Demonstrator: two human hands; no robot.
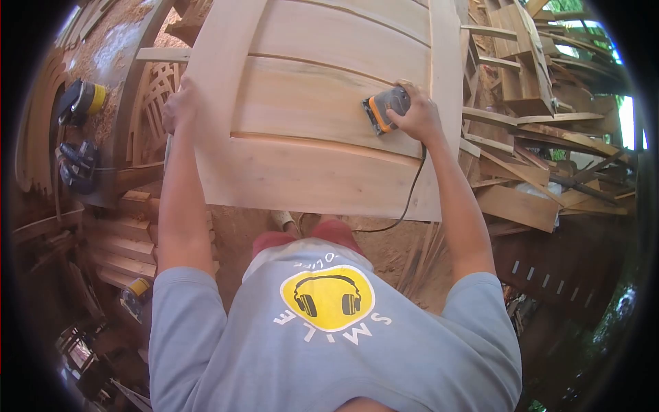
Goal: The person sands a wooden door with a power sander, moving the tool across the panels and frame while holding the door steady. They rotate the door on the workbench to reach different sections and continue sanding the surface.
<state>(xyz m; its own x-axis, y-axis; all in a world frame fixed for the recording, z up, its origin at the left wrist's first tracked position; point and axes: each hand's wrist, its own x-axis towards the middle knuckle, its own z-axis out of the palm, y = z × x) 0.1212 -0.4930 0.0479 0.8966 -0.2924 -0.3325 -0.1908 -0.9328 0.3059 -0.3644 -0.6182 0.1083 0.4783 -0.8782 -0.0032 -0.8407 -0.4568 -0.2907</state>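
A pale wooden door (322,172) with recessed panels lies in front of me, its near edge just beyond my legs. My right hand (417,115) is wrapped around a grey and orange palm sander (388,110), which rests on one of the panels near the right stile. From the sander a dark cord (414,189) runs over the near edge and down toward the floor. At the door's left edge, my left hand (180,106) is closed on the stile, its fingertips partly hidden.
Wooden bars (163,54) jut out under the door on both sides. On the left are a yellow and black power tool (86,101), a dark power tool (77,165) and stacked timber (123,247). Scrap boards (522,206) and a wooden box frame (525,62) crowd the right.
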